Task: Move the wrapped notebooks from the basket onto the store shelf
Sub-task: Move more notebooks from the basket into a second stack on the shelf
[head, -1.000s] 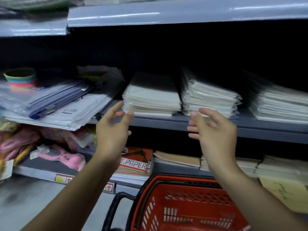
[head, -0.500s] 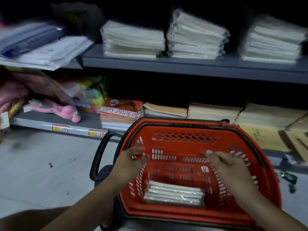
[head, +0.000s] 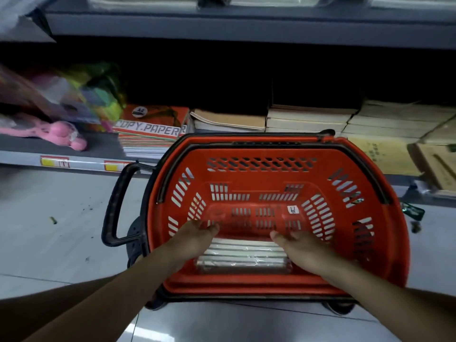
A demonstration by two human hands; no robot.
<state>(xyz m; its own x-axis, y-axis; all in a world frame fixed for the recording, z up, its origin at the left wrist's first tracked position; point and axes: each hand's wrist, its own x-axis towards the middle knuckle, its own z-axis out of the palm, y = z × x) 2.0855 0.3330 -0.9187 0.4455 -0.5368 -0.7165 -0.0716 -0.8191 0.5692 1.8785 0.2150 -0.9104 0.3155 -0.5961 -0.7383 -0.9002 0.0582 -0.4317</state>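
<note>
Two hands reach into a red plastic shopping basket on a shop floor.
Left hand and right hand, fingers relaxed and holding nothing, flank a clear-wrapped stack of notebooks at lower centre.

Red slotted basket with black handle, pink toy on grey shelf
</note>
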